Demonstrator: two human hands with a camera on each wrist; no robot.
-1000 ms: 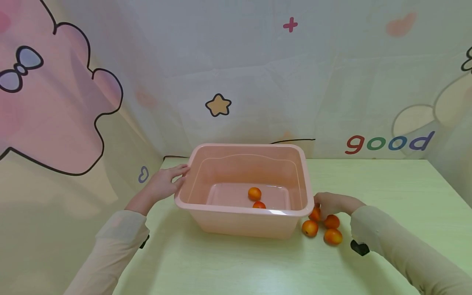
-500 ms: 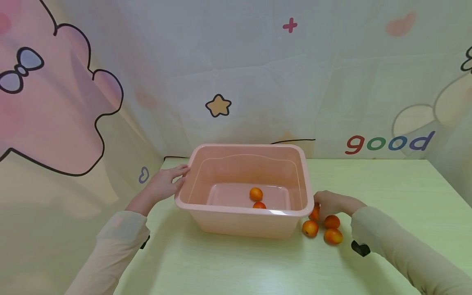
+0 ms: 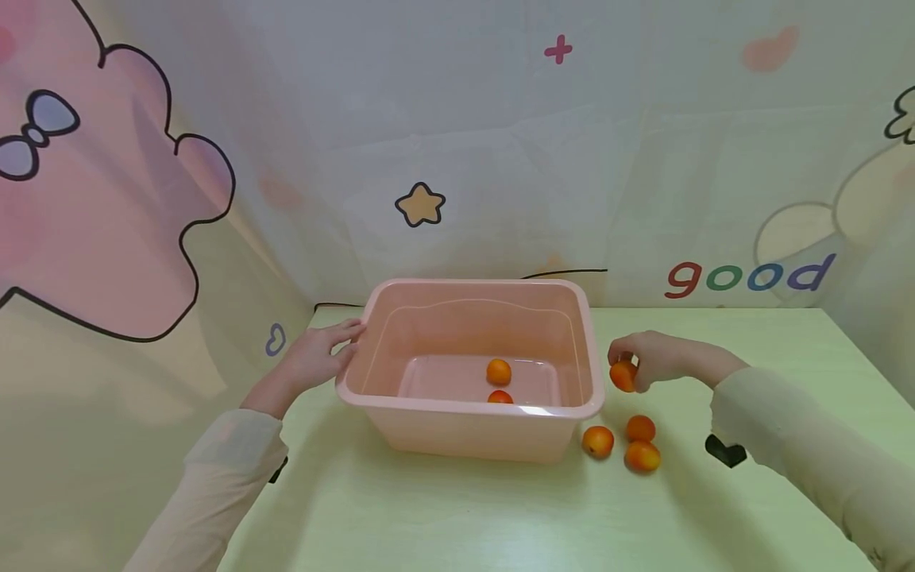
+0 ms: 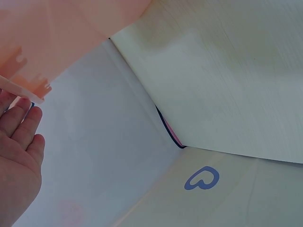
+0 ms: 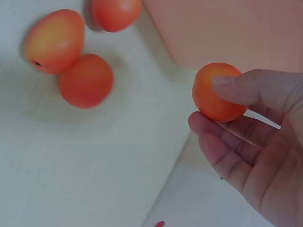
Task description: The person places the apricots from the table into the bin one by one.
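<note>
A pale pink plastic tub [image 3: 457, 433] stands on the table, with two small orange-red fruits inside: one orange fruit [image 3: 498, 372] in full view, one redder fruit [image 3: 499, 396] partly behind the front rim. Its left rim is touched by my left hand [image 3: 314, 359], whose fingers [image 4: 26, 130] lie fairly straight under the lip in the left wrist view. Right of the tub, my right hand [image 3: 656, 357] pinches another orange fruit [image 5: 215, 97] between thumb and fingers, above the table. The fruits' exact kind is unclear.
Below the right hand, three more fruits lie on the pale green table [image 3: 457, 516]: one fruit [image 3: 597, 442] close to the tub, and an upper fruit [image 3: 640, 429] touching a lower fruit [image 3: 642, 457]. A printed cloth [image 3: 500, 159] hangs behind.
My right hand has lifted one fruit from the group on the table, moving up and slightly right. The left hand stays at the tub's rim. The orange fruit inside has rolled slightly right.
</note>
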